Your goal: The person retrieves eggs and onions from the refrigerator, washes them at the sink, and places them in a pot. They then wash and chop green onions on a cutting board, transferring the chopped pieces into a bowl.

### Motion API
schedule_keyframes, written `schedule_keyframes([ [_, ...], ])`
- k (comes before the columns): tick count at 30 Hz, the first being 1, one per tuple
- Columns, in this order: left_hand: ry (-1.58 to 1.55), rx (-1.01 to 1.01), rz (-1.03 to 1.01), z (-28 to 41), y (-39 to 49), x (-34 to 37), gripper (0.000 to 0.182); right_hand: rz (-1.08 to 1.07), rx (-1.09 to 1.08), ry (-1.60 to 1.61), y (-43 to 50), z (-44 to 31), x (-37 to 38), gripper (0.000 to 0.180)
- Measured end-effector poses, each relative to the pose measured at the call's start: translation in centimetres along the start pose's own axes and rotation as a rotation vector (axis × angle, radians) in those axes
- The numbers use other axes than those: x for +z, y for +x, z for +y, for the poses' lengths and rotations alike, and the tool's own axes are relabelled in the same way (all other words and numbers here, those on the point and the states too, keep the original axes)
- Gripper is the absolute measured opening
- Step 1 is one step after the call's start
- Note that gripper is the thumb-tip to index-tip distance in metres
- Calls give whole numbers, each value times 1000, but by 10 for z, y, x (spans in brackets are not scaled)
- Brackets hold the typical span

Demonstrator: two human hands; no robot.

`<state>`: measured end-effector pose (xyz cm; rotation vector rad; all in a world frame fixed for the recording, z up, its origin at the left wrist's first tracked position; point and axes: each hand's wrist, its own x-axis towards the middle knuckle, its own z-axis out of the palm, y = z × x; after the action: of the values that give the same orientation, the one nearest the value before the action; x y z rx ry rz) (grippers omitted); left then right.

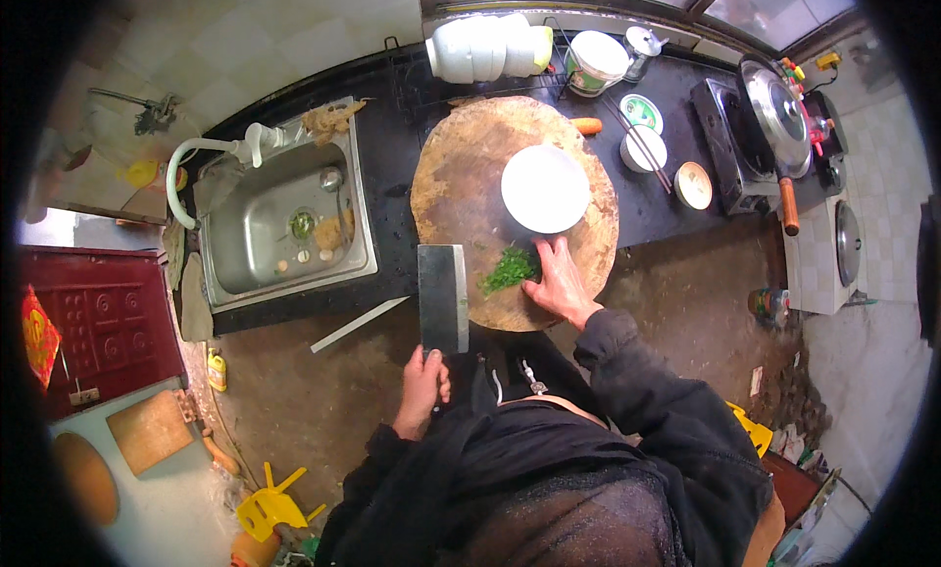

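Note:
My left hand (424, 387) is closed on the handle of a Chinese cleaver (441, 295), whose broad blade points away from me at the left edge of a round wooden chopping block (470, 199). My right hand (555, 284) lies at the block's near right part, fingers spread, beside a small heap of chopped green herbs (509, 271). Its fingertips are at the near rim of a white bowl (545, 188) standing on the block. Whether they touch the bowl I cannot tell. At the block's far right edge is a carrot (587, 126).
Left of the block is a steel sink (257, 236) with scraps and a ladle. White bowls (478, 49) sit in a rack behind. At the right stand a small white bowl (638, 155) with chopsticks across it, a brown-rimmed bowl (693, 185) and a gas stove (724, 141) with a lidded pan.

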<state>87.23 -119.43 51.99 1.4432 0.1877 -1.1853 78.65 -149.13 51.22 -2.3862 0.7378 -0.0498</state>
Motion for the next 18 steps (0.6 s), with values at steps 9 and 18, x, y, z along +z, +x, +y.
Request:
schedule_keyframes([
  [9,3,29,-104,-24,20,30,17,25,-18,154,-7,-17,15,70],
  [18,42,9,-229,-11,14,42,16,108,0,298,-10,-28,33,61],
])
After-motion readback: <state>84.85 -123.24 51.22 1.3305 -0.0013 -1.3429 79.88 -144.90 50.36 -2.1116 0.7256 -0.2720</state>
